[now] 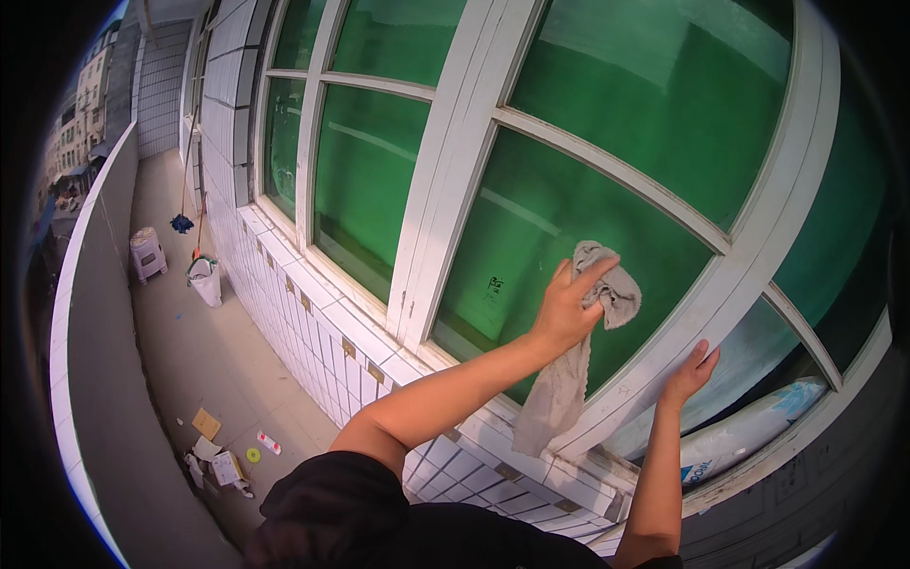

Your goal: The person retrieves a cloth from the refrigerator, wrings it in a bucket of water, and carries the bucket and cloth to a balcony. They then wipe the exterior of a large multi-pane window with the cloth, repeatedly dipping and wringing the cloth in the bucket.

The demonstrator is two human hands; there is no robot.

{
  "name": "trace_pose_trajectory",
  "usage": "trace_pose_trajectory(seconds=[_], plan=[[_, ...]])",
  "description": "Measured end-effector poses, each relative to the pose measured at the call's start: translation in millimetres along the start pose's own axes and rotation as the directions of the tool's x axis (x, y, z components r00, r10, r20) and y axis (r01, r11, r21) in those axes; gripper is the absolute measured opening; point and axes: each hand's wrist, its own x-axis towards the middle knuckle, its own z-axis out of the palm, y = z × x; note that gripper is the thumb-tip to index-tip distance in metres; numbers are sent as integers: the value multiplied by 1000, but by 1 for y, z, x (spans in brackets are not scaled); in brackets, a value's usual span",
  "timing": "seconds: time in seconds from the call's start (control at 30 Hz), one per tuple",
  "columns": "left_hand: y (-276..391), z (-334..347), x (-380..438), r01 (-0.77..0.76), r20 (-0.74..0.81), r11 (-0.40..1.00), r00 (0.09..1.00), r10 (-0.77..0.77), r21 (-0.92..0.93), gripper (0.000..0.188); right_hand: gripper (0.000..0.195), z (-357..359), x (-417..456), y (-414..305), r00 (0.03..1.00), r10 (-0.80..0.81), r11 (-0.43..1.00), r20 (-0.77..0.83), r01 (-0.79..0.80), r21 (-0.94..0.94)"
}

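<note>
A grey-beige cloth (615,295) is bunched in my left hand (569,309), over the lower green-tinted window pane (526,235). Its long end hangs below the hand, across the lower window frame. The fingers curl around the bunched part. Further right, my right hand (689,373) is raised beside the white window frame post (643,370), holding nothing, with its visible fingers apart. Whether its fingertips press on the post is hard to tell. Small dark marks (495,284) show on the pane left of the cloth.
A tiled sill (341,313) runs below the windows. Along the balcony at left are a low parapet (92,284), a stool (148,256), a mop (182,222) and a white bucket (206,284). Papers (226,468) and a green ring (253,455) lie on the floor. A printed plastic bag (746,430) lies at right.
</note>
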Motion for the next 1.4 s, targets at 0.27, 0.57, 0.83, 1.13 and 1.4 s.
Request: trace_pose_trajectory(seconds=[0.27, 0.57, 0.83, 1.13, 1.4], plan=[[-50, 42, 30, -713, 500, 611, 690, 523, 344, 62, 53, 0, 4, 0, 998, 57, 998, -15, -57, -38], [-114, -96, 100, -333, -83, 701, 869, 487, 631, 60, 52, -7, 1, 9, 999, 23, 996, -29, -25, -85], [-156, -93, -56, -120, -65, 728, 973, 221, 675, 61, 46, -5, 1, 5, 999, 11, 998, -47, -14, -63], [-164, -139, -164, 540, -177, 582, 807, -564, 607, 45, 47, -7, 2, 10, 999, -15, 995, -32, 12, -98], [-94, -121, 18, 205, -158, 853, 936, -314, -480, 36, 48, -6, 0, 9, 999, -7, 994, -36, 3, -109]])
